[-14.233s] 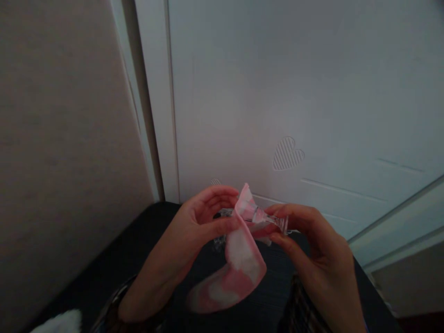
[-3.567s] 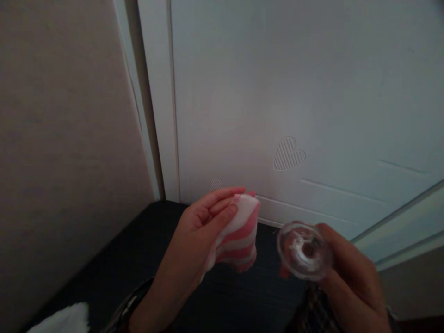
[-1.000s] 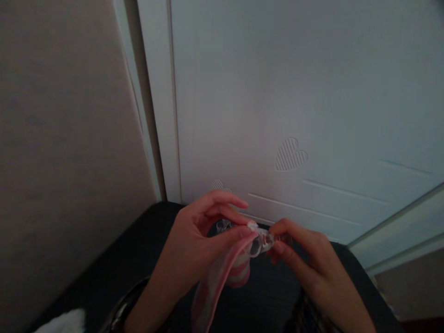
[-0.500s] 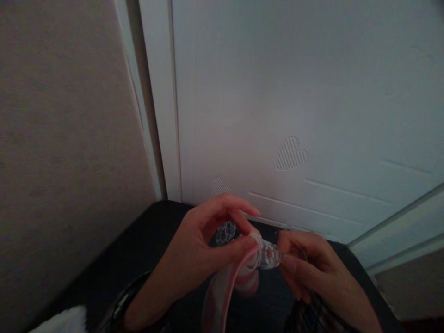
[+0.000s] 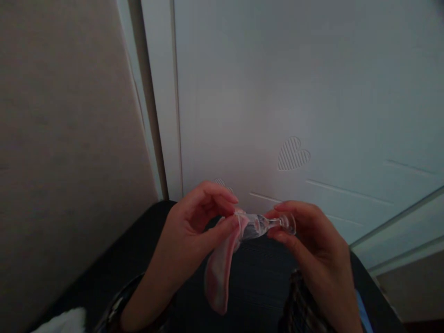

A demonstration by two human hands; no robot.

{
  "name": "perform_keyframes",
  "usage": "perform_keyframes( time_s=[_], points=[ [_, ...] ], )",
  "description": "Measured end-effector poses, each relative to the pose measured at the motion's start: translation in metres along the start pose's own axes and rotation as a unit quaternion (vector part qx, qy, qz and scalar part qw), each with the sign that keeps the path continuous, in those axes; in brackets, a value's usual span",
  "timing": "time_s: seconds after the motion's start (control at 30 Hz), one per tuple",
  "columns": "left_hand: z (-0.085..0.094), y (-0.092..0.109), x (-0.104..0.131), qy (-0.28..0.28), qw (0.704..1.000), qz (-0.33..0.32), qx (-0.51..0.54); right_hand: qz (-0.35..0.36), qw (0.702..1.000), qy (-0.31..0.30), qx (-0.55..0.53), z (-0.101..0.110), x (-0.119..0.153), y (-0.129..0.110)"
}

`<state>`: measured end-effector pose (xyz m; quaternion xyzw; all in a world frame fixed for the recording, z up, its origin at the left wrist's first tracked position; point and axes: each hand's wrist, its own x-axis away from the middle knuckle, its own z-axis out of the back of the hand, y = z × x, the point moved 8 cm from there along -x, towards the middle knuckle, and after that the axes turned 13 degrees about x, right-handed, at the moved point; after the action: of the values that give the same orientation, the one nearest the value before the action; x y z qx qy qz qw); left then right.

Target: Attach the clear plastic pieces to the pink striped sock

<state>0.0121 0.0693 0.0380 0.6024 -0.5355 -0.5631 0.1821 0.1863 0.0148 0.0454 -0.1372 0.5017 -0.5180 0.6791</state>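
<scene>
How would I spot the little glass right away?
Find the dark tabletop below the white door. Above it, the glass lies sideways between two hands. Unlike the pink-and-white cloth at its mouth, it is clear, with a stem and round foot.

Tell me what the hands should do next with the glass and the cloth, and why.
Maybe the right hand should turn the glass a little, since it holds the foot end while the left hand pinches the pink-and-white cloth at the rim.
</scene>
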Motion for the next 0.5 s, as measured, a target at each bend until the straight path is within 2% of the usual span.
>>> perform_keyframes(
  time_s=[0.2, 0.37, 0.5],
  points=[
    [-0.005, 0.003, 0.0, -0.018, 1.0, 0.003, 0.007, -0.008, 0.998, -0.002, 0.064, 0.006, 0.001, -0.001],
    [-0.006, -0.001, 0.001, -0.031, 0.999, 0.017, 0.027, -0.021, 0.998, -0.02, 0.055, -0.001, 0.001, -0.001],
    [-0.003, -0.004, 0.0, -0.018, 1.0, 0.014, 0.022, -0.047, 0.998, -0.033, 0.033, -0.006, 0.0, 0.005]
  ],
)
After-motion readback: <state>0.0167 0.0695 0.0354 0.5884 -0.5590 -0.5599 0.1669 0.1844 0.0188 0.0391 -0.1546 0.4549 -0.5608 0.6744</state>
